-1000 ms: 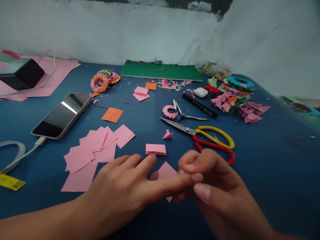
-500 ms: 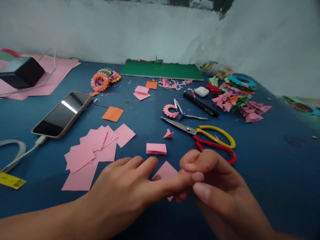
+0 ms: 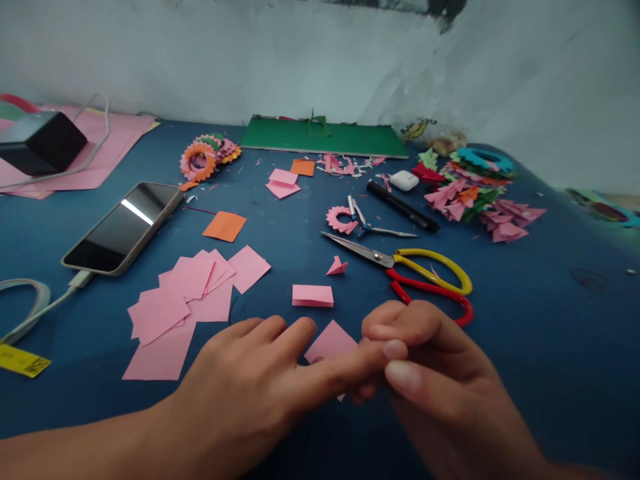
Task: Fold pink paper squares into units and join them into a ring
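Observation:
My left hand (image 3: pixel 265 380) stretches its index finger across to the fingertips of my right hand (image 3: pixel 440 367). The right hand's fingers are curled, its thumb close against the left index fingertip. Both hands are closed in a pinch there; anything between the fingertips is hidden. Under the left index finger, a pink paper square (image 3: pixel 330 340) lies partly covered on the table. Just beyond it are a folded pink paper strip (image 3: pixel 313 295) and a small folded pink paper piece (image 3: pixel 337 266). Scissors (image 3: pixel 385 260) with yellow and red handles lie open behind my right hand.
Loose pink paper squares (image 3: pixel 165 307) overlap at left, near a phone (image 3: pixel 123 230) on a cable. An orange square (image 3: pixel 225 227), a pink paper ring (image 3: pixel 333 219), a black pen (image 3: pixel 403 207), folded pieces (image 3: pixel 460 193) and a green board (image 3: pixel 325 137) lie farther back.
Both hands keep nearly the same pose, fingertips still together. The view shifts very slightly; the objects on the table stay in place.

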Demonstrator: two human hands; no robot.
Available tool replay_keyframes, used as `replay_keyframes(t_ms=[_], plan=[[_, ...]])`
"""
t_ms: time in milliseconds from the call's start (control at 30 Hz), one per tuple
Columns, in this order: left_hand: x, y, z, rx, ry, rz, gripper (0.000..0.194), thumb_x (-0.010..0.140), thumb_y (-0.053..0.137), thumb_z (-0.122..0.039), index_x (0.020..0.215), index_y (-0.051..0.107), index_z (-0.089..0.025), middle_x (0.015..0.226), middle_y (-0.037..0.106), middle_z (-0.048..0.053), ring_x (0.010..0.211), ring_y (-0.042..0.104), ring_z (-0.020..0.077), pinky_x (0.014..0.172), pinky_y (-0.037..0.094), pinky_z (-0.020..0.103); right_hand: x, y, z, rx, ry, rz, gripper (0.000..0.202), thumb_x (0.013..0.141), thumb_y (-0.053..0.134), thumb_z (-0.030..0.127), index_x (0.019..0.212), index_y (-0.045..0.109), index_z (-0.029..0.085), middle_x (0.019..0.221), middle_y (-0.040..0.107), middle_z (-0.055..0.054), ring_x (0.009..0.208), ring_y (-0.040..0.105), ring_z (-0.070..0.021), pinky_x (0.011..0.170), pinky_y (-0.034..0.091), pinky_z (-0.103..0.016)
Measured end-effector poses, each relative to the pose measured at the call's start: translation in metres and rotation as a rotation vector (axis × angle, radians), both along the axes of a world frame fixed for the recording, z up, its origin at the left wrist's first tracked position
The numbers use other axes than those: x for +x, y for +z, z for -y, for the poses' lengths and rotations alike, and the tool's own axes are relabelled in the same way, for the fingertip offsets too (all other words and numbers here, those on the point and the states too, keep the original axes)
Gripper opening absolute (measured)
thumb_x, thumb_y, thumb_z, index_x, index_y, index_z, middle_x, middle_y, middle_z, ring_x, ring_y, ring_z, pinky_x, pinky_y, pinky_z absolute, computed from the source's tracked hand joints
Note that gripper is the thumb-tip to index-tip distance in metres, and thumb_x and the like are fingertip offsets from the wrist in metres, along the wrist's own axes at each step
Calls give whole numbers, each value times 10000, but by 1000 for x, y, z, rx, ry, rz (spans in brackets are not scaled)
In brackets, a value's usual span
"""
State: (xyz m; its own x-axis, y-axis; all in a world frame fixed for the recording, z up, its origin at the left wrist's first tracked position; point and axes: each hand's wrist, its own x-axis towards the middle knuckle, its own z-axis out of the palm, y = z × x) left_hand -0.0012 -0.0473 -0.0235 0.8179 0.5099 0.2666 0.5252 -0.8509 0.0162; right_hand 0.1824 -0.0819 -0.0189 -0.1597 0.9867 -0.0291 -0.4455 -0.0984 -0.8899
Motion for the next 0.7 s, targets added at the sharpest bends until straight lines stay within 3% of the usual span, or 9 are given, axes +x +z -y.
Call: replay_keyframes(t_ms=[200,400,700], plan=[[0,0,1,-2,-7,17,537,954,354,-237,1442,132,-273,965,658,49,660,630,198,511,518,336,-3,-3,-1,2,-23,-10,95,793,645,208,796,672,299,805,562,38,647,611,-85,634,553,-214],[-1,-1,1,-22,-4,-6,588,935,422,-246,1440,127,-302,969,655,40,669,629,196,528,504,326,-5,-3,-2,-35,-19,-41,71,802,648,231,808,675,297,827,571,43,662,608,-69,637,543,-186],[1,1,-1,-13,-11,11,546,945,380,-231,1436,142,-258,906,654,35,617,616,187,494,494,318,-5,-2,0,10,-29,5,136,793,645,180,844,667,304,846,564,38,673,603,-76,652,561,-204]])
